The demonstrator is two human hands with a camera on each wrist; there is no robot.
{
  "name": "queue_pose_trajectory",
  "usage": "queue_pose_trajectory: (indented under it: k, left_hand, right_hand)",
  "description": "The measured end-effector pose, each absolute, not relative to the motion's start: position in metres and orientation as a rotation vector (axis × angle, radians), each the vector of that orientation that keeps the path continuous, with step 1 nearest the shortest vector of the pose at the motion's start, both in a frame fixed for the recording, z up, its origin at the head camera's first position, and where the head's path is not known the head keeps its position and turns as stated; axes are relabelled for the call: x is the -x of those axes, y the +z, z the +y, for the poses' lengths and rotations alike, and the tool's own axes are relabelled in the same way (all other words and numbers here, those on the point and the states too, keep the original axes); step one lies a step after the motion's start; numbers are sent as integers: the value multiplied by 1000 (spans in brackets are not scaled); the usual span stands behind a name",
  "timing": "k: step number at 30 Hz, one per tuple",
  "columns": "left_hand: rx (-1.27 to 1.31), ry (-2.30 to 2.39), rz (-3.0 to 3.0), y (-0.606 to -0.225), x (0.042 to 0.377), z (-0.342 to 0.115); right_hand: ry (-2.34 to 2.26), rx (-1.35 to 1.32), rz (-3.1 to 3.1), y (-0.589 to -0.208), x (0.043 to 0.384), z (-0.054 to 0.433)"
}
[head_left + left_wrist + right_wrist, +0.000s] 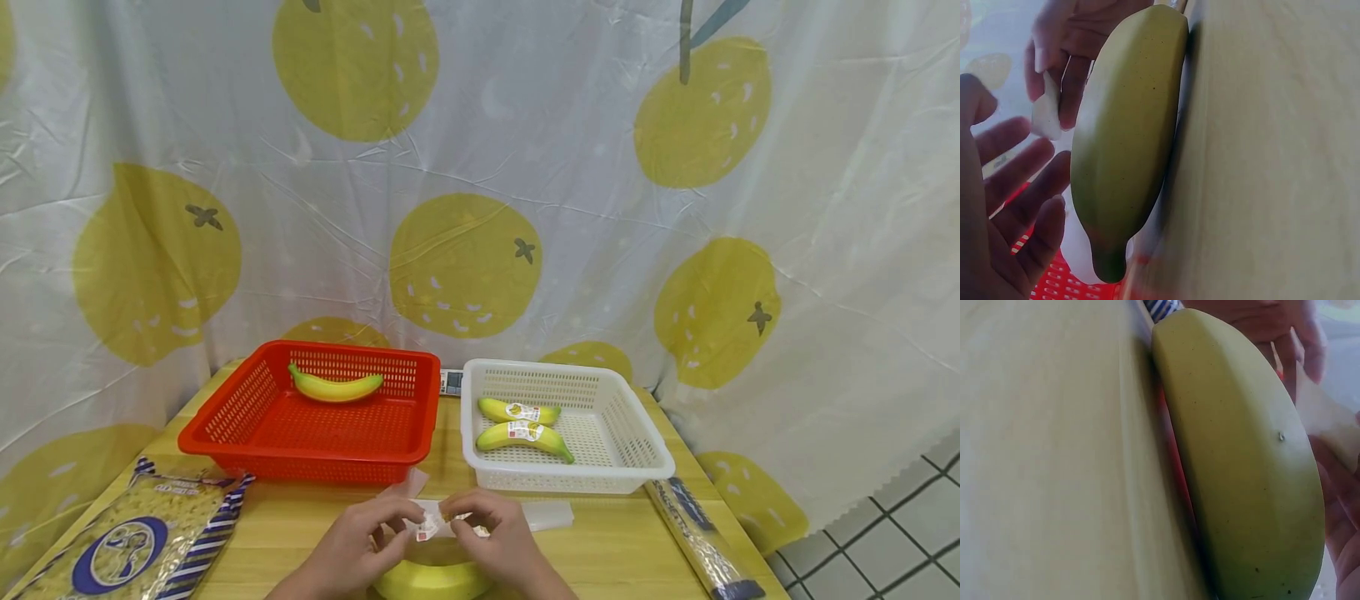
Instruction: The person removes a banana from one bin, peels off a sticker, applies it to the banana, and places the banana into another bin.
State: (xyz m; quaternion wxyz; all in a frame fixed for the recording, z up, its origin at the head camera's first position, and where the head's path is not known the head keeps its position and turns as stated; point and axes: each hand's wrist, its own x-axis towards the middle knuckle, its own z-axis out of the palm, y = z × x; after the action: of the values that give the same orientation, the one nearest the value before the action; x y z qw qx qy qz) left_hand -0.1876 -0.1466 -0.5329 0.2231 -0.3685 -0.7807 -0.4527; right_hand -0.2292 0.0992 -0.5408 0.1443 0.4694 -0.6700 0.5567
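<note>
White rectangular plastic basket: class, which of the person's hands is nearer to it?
Right. The right hand is in front of the white basket's near left corner; the left hand is farther left, before the red plastic basket.

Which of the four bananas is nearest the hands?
The banana on the table, beside the left hand and right hand; of the others, one banana lies in the red basket, two labelled bananas in the white basket.
</note>
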Motion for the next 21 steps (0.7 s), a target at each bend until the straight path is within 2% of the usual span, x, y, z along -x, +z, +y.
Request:
queue_pose_trajectory:
  k: [10,15,21]
  left_hand:
    - [587,-1301,-2455,-531,187,-146]
    - [605,-1321,-2456,-534,190,-147]
    - [722,-1325,-2322,-536,190,-147]
  right_hand:
    - [1667,-1474,-1932,-534,224,101]
    - [1553,-1488,-1938,-534,224,100]
    - [1434,-1320,-1963,-534,225,98]
